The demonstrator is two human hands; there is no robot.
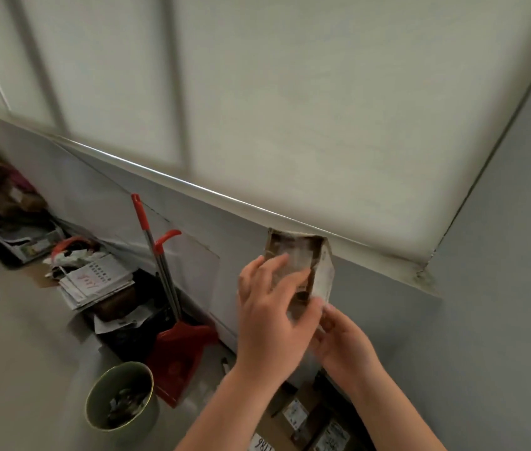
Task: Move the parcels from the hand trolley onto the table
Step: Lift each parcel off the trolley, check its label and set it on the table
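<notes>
We hold a small cardboard parcel [303, 271] raised in front of the wall, our left hand [270, 317] spread flat across its taped face and our right hand [345, 346] gripping its lower end from beneath. More labelled parcels [303, 421] lie below our forearms. A red dustpan [179, 356] and a green bin [121, 395] stand on the floor to the left.

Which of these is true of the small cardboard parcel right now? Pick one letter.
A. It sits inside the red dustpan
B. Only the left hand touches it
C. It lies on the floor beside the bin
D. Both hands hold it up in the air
D: the left hand and the right hand both grip the small cardboard parcel, raised in front of the wall, well above the floor.
</notes>
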